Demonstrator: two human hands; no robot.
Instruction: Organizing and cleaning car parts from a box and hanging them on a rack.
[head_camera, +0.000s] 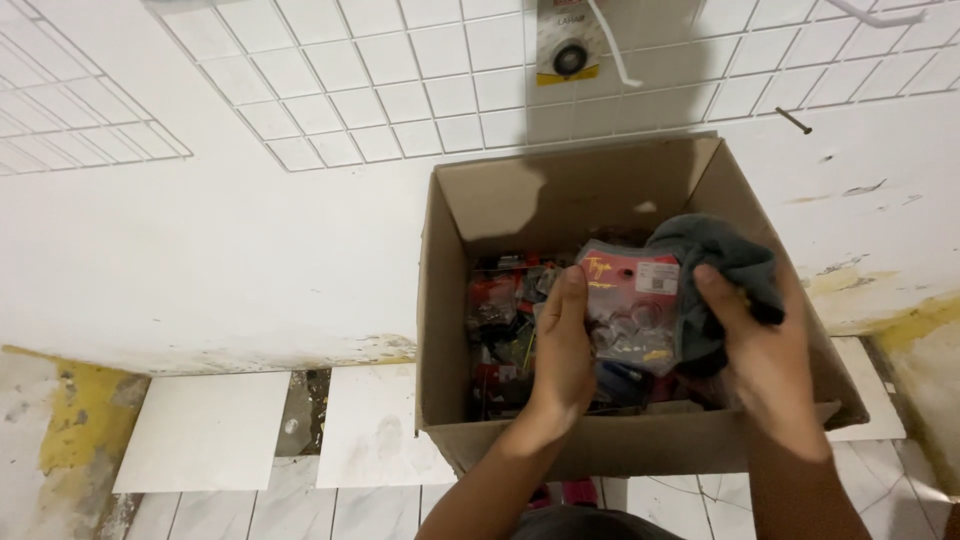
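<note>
An open brown cardboard box (470, 400) sits on the floor against a white wall, filled with several small packets of hardware in red and clear plastic. Over the box, my left hand (562, 350) and my right hand (762, 350) hold one clear blister packet (630, 305) with a red card top between them. My left thumb presses on its left edge. My right hand also clutches a dark grey cloth (725, 262), bunched against the packet's right side.
A white wire grid panel (400, 90) leans on the wall behind the box, with a small carded item (568, 50) hanging on it. A nail (793, 120) sticks from the wall at right. Loose white tiles (205, 430) lie on the floor left of the box.
</note>
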